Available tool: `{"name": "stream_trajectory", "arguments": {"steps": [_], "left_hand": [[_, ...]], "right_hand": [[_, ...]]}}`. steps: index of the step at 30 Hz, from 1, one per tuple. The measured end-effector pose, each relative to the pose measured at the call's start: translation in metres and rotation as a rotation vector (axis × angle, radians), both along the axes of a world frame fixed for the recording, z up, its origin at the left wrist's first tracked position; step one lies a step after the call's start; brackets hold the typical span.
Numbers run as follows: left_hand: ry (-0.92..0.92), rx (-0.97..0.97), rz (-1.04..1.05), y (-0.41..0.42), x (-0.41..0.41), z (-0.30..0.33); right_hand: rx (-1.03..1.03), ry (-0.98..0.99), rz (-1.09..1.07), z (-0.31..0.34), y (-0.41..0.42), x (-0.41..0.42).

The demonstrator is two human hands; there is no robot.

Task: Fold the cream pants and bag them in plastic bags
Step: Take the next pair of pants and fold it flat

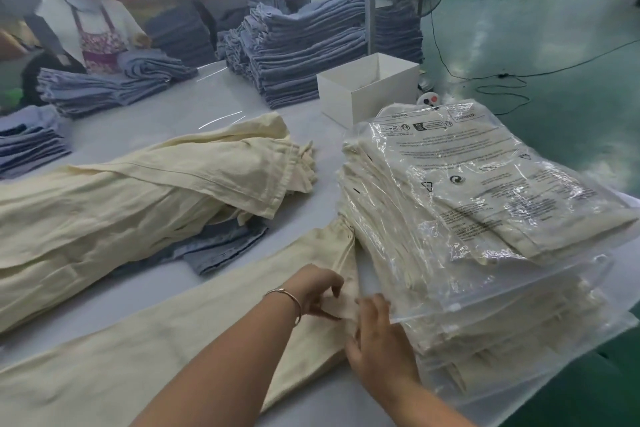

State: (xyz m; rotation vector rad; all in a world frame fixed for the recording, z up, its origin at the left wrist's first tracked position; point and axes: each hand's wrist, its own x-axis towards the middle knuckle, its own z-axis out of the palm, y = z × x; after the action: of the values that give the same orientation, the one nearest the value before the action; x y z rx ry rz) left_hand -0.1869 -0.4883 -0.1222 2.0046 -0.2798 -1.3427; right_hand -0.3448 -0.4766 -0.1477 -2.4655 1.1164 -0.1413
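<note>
- I was in the folding step: the cream pants (166,350) lay flat from 8 o'clock toward centre.
- My left hand (320,291) pinched the waistband; the right hand (379,340) pressed beside it, fingers relaxed.
- I judged the next move needed a clean fold, then a bag; the bagged stack (485,218) sat at 3 o'clock.

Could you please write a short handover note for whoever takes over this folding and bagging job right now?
Left hand: grip pinching cream fabric at the waist end of the pants on the table.
Right hand: fingers on the same fabric, beside the stack of bagged pants; I cannot tell if it grips.
Those pants lie stretched flat along the near edge, not yet folded.
Done: a stack of cream pants already in plastic bags, at the right.
Left: fold and bag this pair, then the pile of unfolded cream pants at the left, which lies over some blue garments.
</note>
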Motion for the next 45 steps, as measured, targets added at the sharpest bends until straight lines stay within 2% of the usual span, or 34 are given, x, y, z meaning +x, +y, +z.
{"name": "stream_trajectory", "arguments": {"steps": [3, 5, 9, 12, 14, 19, 23, 25, 28, 30, 33, 37, 40, 42, 45], "left_hand": [[0.206, -0.071, 0.117, 0.024, 0.015, 0.009], [0.268, -0.092, 0.134, 0.036, 0.018, 0.018], [0.181, -0.167, 0.179, 0.073, 0.038, 0.048], [0.045, -0.191, 0.217, 0.129, 0.066, 0.075], [-0.068, -0.193, 0.252, 0.177, 0.084, 0.085], [-0.202, -0.184, 0.356, 0.313, 0.116, 0.077], [-0.35, -0.055, 0.308, 0.396, 0.126, 0.03], [-0.335, -0.035, 0.263, 0.423, 0.125, 0.008], [-0.192, -0.108, 0.242, 0.44, 0.129, -0.003], [-0.183, -0.11, 0.214, 0.437, 0.141, 0.0], [-0.275, -0.123, 0.228, 0.427, 0.16, 0.003], [-0.3, -0.354, 0.316, 0.422, 0.16, 0.005], [-0.45, -0.45, 0.305, 0.427, 0.155, -0.006], [-0.526, -0.448, 0.285, 0.429, 0.155, -0.008], [-0.6, -0.324, 0.27, 0.428, 0.159, -0.012]], "right_hand": [[0.006, 0.007, 0.035, 0.001, 0.003, 0.018], [0.001, -0.005, 0.045, 0.004, 0.005, 0.035], [0.051, -0.06, 0.064, 0.017, 0.017, 0.073], [0.116, -0.156, 0.191, 0.028, 0.058, 0.112], [0.087, -0.148, 0.307, 0.034, 0.098, 0.135], [0.01, -0.008, 0.567, 0.03, 0.207, 0.185], [-0.043, 0.265, 0.812, 0.001, 0.267, 0.205], [-0.097, 0.425, 0.905, -0.009, 0.278, 0.206], [-0.114, 0.473, 0.939, -0.016, 0.279, 0.206], [-0.105, 0.449, 0.948, -0.014, 0.276, 0.205], [-0.131, 0.409, 0.975, -0.009, 0.269, 0.202], [-0.119, 0.3, 0.957, 0.002, 0.256, 0.191], [-0.205, 0.16, 0.92, 0.008, 0.242, 0.178], [-0.229, 0.125, 0.899, 0.009, 0.24, 0.175], [-0.326, 0.06, 0.947, 0.003, 0.237, 0.172]]}}
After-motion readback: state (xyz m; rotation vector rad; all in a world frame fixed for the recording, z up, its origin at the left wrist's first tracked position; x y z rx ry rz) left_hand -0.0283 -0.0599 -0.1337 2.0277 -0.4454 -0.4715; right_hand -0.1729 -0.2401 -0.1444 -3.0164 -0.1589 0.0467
